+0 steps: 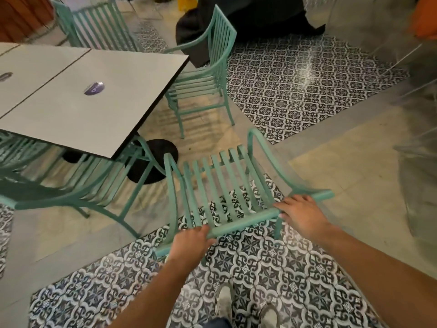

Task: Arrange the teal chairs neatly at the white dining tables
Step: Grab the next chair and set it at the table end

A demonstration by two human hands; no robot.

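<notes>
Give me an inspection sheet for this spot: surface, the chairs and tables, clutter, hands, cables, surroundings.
Surface: patterned tile floor with plain slabs between.
Job's things: held chair stands off the white table corner; side chair tucked at its far edge; near-left chair blurred.
Clutter: purple sticker on the tabletop.
Grippers: left hand and right hand grip the held chair's top rail.
Cables: nothing seen.
Surroundings: black cloth behind; person's shoes below.
</notes>
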